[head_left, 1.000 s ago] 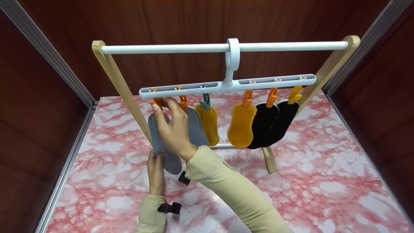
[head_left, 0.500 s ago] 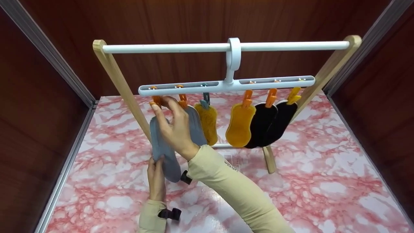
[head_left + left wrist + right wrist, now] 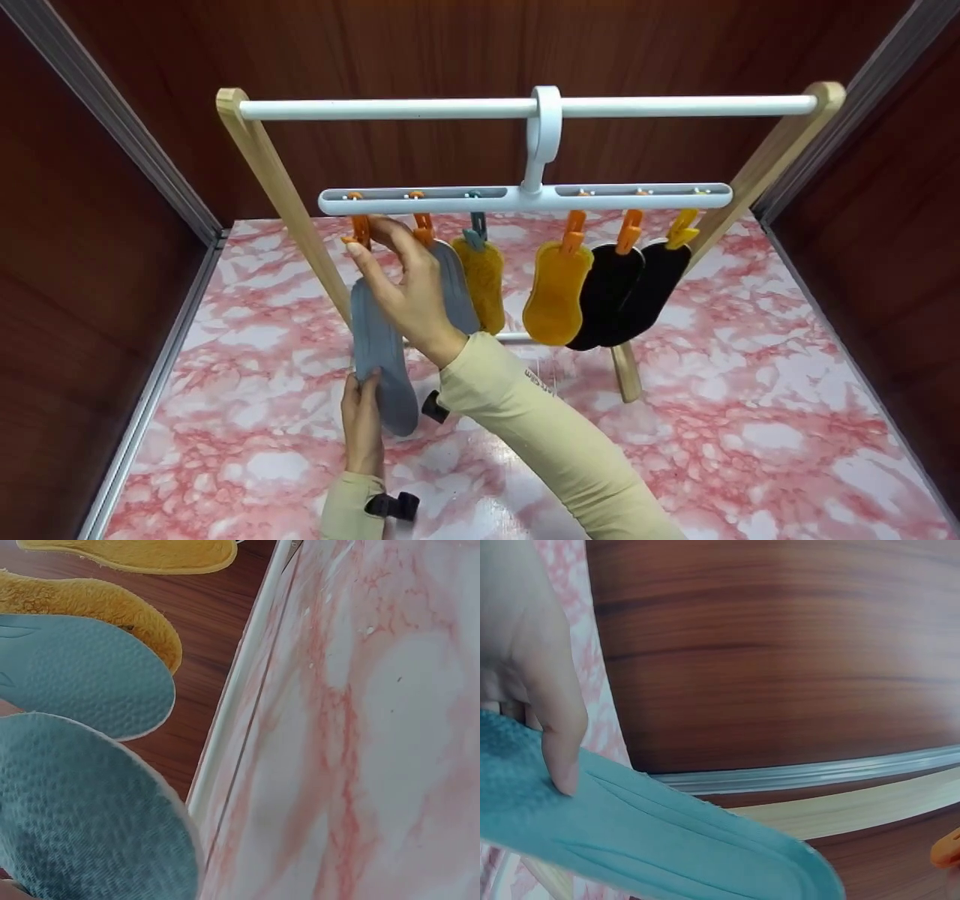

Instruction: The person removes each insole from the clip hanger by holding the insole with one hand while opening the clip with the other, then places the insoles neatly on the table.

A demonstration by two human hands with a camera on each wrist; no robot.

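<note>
In the head view my left hand (image 3: 362, 427) pinches a grey-blue insole (image 3: 386, 375) around its middle, thumb on its face. The insole's top end is free, below and apart from the leftmost orange clip (image 3: 361, 231); the right wrist view shows a gap between the insole (image 3: 682, 832) and the orange clip (image 3: 946, 849). My right hand (image 3: 412, 292) pinches that clip between thumb and fingers. Behind my right hand a second grey-blue insole (image 3: 456, 292) hangs from another orange clip (image 3: 423, 229). A fuzzy mustard insole (image 3: 484, 289) hangs beside it from a teal clip (image 3: 475, 232).
A white hanger bar (image 3: 630, 196) hangs from the rod (image 3: 390, 109) of a wooden-legged rack (image 3: 281, 184). On its right half hang a yellow insole (image 3: 556, 300) and two black insoles (image 3: 609, 296). Brown panels (image 3: 420, 45) enclose the pink marbled floor (image 3: 750, 420).
My left hand has drawn the grey-blue insole down, away from the leftmost clip. My right hand stays at that clip. The hanger bar has levelled slightly.
</note>
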